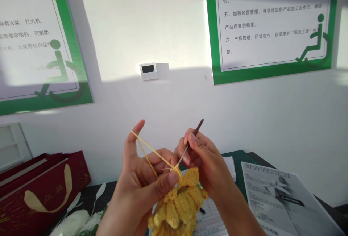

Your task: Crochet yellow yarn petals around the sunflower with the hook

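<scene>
Hanging at far left: a green-edged poster [60,18] with Chinese text and a wheelchair symbol.
Bags: dark red gift bags [16,207] below it, a cream ribbon handle [67,185] on the front.
White pieces: white leaf shapes [100,191] beside the bags, on the dark tabletop [108,192].
Left hand [146,178]: one finger raised, the others bent, thumb pressed on the top of the yellow crocheted piece.
Yarn [153,149]: looped over that raised finger, running down to the piece.
Wall panel [148,71]: white, dark-screened, above the hands.
Yellow crocheted piece [176,207]: layered, petal-like, below the left thumb, in front of lined paper [214,218].
Crochet hook [198,127]: tilted, dark handle up, metal tip at the stitches.
Right hand [206,156]: fingers closed around the handle.
Mat [239,156]: green, behind the right hand.
Right poster [272,22]: also green-edged, with a wheelchair symbol.
Printed sheet [282,199]: lower right, partly over the mat.
</scene>
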A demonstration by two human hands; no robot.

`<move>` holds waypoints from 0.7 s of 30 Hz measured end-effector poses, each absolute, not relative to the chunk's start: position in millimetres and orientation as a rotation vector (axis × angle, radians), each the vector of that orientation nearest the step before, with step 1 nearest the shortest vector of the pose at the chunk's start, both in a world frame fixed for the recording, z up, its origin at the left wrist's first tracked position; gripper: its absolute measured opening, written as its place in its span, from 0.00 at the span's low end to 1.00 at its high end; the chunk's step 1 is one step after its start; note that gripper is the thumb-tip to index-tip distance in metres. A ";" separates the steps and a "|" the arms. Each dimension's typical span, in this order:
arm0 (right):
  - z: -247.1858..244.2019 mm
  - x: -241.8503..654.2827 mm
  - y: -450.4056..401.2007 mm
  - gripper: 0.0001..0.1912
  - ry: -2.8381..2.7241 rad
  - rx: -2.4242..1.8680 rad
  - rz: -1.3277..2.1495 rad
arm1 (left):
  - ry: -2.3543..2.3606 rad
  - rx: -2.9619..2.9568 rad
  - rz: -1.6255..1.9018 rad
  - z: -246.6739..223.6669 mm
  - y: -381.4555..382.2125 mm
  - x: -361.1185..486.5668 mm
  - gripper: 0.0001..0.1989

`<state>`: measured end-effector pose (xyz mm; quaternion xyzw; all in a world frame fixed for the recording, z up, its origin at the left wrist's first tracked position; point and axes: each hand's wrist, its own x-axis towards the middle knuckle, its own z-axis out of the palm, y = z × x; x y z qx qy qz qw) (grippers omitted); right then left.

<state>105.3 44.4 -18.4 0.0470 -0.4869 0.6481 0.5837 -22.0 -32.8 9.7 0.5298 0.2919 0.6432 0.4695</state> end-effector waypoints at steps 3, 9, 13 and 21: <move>-19.3 104.2 45.5 0.16 -1.190 0.092 1.494 | 0.772 1.347 1.712 7.8 -30.6 -17.0 0.55; -23.7 96.6 41.6 0.09 -1.260 0.076 1.176 | 0.814 1.373 1.910 3.9 -23.2 -13.5 0.59; -24.0 94.8 40.2 0.09 -1.210 0.062 1.171 | 0.727 1.345 1.925 1.4 -23.4 -19.1 0.59; -18.1 104.1 42.3 0.13 -1.156 0.105 1.458 | 0.285 0.983 2.036 10.9 -15.1 -44.6 0.22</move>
